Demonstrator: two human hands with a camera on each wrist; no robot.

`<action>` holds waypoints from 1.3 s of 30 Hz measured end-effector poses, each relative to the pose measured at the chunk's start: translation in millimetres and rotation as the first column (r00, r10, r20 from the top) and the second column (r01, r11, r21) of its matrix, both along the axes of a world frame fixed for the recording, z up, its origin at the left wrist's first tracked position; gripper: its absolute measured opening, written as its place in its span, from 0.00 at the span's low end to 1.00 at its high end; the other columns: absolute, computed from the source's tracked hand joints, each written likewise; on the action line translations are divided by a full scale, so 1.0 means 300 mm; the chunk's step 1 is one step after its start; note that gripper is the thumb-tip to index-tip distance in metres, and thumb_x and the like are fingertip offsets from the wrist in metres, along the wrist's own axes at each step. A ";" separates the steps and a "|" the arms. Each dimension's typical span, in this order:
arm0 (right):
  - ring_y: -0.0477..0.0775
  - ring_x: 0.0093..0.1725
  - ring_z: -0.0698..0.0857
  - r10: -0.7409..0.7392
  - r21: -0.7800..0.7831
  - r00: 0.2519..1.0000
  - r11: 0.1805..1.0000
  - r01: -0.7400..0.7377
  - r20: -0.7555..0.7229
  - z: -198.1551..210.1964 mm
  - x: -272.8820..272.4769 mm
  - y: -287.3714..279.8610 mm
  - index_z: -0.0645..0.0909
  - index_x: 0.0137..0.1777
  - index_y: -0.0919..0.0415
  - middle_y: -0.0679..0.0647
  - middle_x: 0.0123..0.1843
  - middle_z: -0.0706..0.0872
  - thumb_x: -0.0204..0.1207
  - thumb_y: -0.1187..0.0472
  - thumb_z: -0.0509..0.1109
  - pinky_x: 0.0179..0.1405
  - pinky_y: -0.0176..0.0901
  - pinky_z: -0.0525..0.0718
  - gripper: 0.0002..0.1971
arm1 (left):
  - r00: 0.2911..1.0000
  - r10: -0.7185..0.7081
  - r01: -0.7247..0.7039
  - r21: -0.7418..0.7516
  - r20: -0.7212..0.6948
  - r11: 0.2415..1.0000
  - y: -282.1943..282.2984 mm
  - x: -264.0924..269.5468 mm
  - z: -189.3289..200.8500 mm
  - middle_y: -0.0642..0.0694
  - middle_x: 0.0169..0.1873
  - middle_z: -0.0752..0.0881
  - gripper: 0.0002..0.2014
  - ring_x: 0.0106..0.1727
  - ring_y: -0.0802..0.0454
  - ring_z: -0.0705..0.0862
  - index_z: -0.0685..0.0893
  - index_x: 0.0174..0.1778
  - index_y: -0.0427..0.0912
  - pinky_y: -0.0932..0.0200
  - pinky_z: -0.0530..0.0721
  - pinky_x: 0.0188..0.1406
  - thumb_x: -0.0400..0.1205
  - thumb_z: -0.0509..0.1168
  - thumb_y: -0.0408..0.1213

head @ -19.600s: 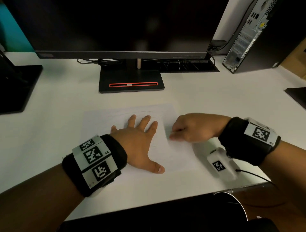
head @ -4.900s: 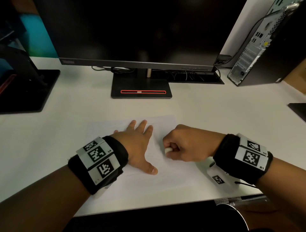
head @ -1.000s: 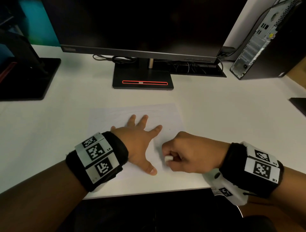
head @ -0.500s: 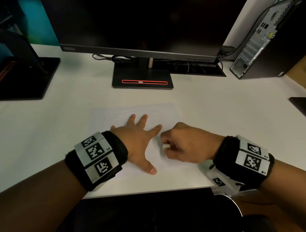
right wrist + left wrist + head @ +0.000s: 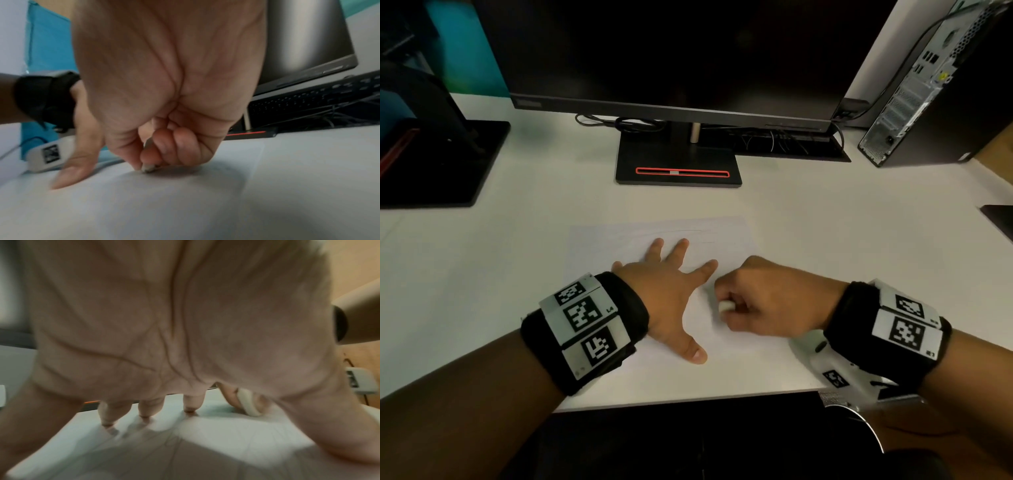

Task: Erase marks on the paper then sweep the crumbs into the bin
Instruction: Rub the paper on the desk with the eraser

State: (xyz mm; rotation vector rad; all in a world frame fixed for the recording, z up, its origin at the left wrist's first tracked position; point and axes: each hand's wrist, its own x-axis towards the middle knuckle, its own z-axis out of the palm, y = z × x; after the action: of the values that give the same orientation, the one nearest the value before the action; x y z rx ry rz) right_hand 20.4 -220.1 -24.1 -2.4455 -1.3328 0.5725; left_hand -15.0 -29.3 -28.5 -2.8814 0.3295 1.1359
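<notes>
Paper lies flat on the white bench, near its front edge, with faint pencil marks visible on it. My left hand lies flat on the paper, fingers straight and spread, tips pressing the sheet down. My right hand is just beside it, over the right part of the paper, fingers curled tight round a white eraser. The eraser's lower end touches the paper, as the left wrist view shows. No crumbs can be made out on the sheet at this sharpness. The bin cannot be identified with certainty. A monitor on its stand is well behind the paper; a computer tower stands at the right rear corner of the bench. A second stand is at the left rear.
</notes>
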 end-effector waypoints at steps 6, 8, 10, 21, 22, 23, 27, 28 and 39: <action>0.51 0.27 0.76 0.078 0.028 0.997 0.997 -0.078 -0.021 -0.018 -0.044 0.025 0.79 0.37 0.63 0.51 0.25 0.79 0.77 0.61 0.69 0.29 0.38 0.75 0.08 | 0.999 -0.017 0.017 0.009 0.027 1.000 0.003 -0.002 -0.007 0.52 0.84 0.23 0.67 0.85 0.38 0.26 0.26 0.81 0.72 0.25 0.66 0.77 0.62 0.72 0.78; 0.50 0.27 0.75 0.090 -0.003 0.995 0.996 -0.090 -0.053 -0.007 -0.035 0.018 0.79 0.36 0.63 0.51 0.25 0.78 0.76 0.62 0.70 0.28 0.33 0.72 0.08 | 0.999 -0.018 0.017 0.013 0.030 1.000 0.003 -0.001 -0.009 0.52 0.84 0.23 0.67 0.85 0.38 0.26 0.26 0.81 0.72 0.26 0.67 0.77 0.62 0.72 0.78; 0.49 0.27 0.75 0.023 -0.014 1.000 1.000 -0.023 0.014 -0.001 0.014 0.011 0.76 0.33 0.59 0.50 0.24 0.77 0.75 0.61 0.69 0.28 0.32 0.70 0.10 | 0.999 -0.017 0.016 0.015 0.028 1.000 0.003 0.001 -0.007 0.52 0.84 0.22 0.67 0.85 0.39 0.26 0.26 0.81 0.72 0.27 0.67 0.77 0.62 0.72 0.79; 0.49 0.26 0.73 -0.024 -0.002 0.997 1.000 0.024 0.069 0.004 0.046 0.010 0.72 0.31 0.56 0.49 0.24 0.74 0.75 0.62 0.69 0.27 0.30 0.67 0.13 | 1.000 -0.020 0.020 0.024 0.023 1.000 0.004 0.002 -0.006 0.53 0.83 0.22 0.68 0.85 0.40 0.26 0.25 0.81 0.70 0.28 0.67 0.78 0.61 0.71 0.79; 0.49 0.25 0.73 -0.037 0.014 0.995 0.999 0.036 0.094 0.000 0.050 0.012 0.70 0.30 0.54 0.48 0.23 0.73 0.75 0.62 0.69 0.27 0.31 0.67 0.14 | 1.000 -0.021 0.020 0.026 0.022 0.999 0.004 0.002 -0.006 0.53 0.83 0.22 0.68 0.85 0.40 0.26 0.25 0.81 0.70 0.28 0.67 0.78 0.61 0.71 0.79; 0.49 0.25 0.73 -0.026 0.025 0.995 0.999 0.024 0.092 -0.002 0.041 0.017 0.71 0.31 0.53 0.47 0.23 0.73 0.76 0.62 0.69 0.27 0.30 0.67 0.14 | 0.999 -0.023 0.022 0.026 0.024 0.999 0.004 0.002 -0.007 0.53 0.83 0.22 0.68 0.86 0.40 0.26 0.25 0.81 0.70 0.28 0.67 0.78 0.61 0.71 0.80; 0.48 0.26 0.74 0.062 -0.009 0.996 0.998 -0.063 -0.070 -0.005 -0.009 0.008 0.77 0.35 0.61 0.48 0.24 0.76 0.77 0.61 0.70 0.28 0.31 0.71 0.10 | 0.999 -0.028 0.027 0.024 0.030 0.999 0.005 0.001 -0.012 0.53 0.84 0.22 0.68 0.86 0.39 0.27 0.25 0.81 0.71 0.27 0.68 0.77 0.61 0.71 0.79; 0.48 0.26 0.74 0.037 -0.024 0.997 0.999 -0.039 -0.067 -0.001 0.006 -0.003 0.77 0.35 0.61 0.48 0.24 0.76 0.77 0.61 0.70 0.28 0.32 0.71 0.10 | 0.999 -0.028 0.028 0.025 0.031 0.999 0.006 0.001 -0.012 0.52 0.84 0.23 0.68 0.86 0.39 0.27 0.25 0.81 0.71 0.27 0.68 0.77 0.61 0.71 0.79; 0.47 0.26 0.74 -0.006 -0.017 0.998 1.000 0.005 -0.058 0.005 0.011 -0.076 0.76 0.34 0.57 0.45 0.23 0.74 0.77 0.60 0.71 0.28 0.31 0.69 0.11 | 0.999 -0.030 0.030 0.022 0.032 0.999 0.009 0.003 -0.014 0.52 0.84 0.23 0.68 0.86 0.39 0.28 0.25 0.81 0.71 0.26 0.66 0.77 0.61 0.71 0.80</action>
State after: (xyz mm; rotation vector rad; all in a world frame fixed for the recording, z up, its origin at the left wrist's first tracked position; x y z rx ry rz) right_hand 23.7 -242.8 -22.7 -2.4263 -1.3028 0.6505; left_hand -14.2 -26.5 -32.6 -2.8628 0.3561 1.0806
